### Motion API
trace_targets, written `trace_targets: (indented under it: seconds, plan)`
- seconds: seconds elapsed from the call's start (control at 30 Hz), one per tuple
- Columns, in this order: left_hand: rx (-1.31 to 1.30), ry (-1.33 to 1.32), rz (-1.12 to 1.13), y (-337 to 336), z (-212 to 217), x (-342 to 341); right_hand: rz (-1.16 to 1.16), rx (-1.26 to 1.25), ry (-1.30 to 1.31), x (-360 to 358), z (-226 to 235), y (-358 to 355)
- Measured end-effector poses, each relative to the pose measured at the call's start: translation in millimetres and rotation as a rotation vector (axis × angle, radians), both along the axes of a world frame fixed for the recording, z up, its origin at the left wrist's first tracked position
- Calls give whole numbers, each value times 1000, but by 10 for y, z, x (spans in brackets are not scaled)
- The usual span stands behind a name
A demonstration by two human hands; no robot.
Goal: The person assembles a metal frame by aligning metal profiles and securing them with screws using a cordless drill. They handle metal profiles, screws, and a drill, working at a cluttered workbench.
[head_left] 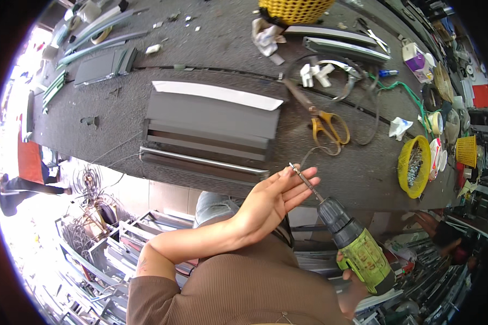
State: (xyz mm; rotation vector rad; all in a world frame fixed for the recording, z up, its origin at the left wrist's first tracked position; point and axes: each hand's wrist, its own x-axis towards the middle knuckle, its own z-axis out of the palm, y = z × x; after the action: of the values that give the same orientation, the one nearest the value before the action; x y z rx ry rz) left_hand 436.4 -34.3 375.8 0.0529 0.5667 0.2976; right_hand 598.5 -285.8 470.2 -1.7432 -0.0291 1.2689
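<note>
On the desk (211, 49), the long metal profile (209, 130) lies at the near edge, left of the scissors (322, 122). Right of the scissors sits a basket of screws (415, 165), with a roll of tape (435, 122) behind it. Another basket (294, 10) stands at the far edge, a crumpled rag (265, 37) just left of it. Before the desk, the left hand (271, 197) lies against the bit of the drill (352, 244), which the right hand (352, 284) holds lower right.

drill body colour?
Lime green, with a black chuck; the drill shows in the head view.
</note>
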Motion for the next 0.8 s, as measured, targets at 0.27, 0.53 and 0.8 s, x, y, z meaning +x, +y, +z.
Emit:
trace_targets:
  seconds: [0.27,0.53,0.8]
  plan:
    - [-488,-226,-32,462,-91,-902,560,-158,-511,-633,606,1150]
    - [-567,-232,-4,488,-280,-936,791,-416,-619,-625,758,1773]
    - [-715,-284,118,455,-317,-947,753,-401,-385,-327,741,1952]
